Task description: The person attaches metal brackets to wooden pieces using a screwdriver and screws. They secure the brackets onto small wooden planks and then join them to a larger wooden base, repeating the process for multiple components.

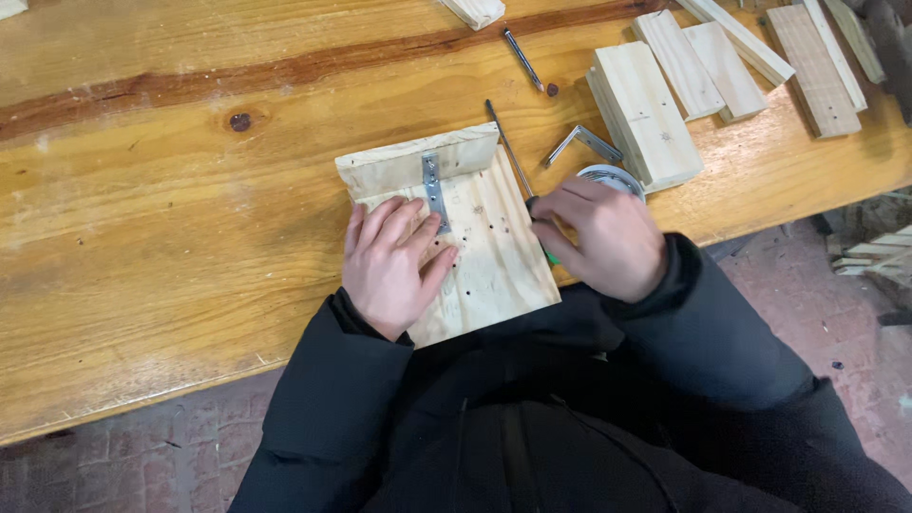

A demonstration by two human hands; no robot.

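Right hand (pixel 603 237) grip on screwdriver (pixel 513 157), board (pixel 494 256) edge

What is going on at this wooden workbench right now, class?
A person in a black jacket presses the left hand flat on a pale pine board assembly, two boards joined at a right angle by a silver metal corner bracket. The right hand grips a long slim screwdriver with a green handle beside the boards. A loose metal angle bracket and spare pine blocks lie on the wooden workbench.
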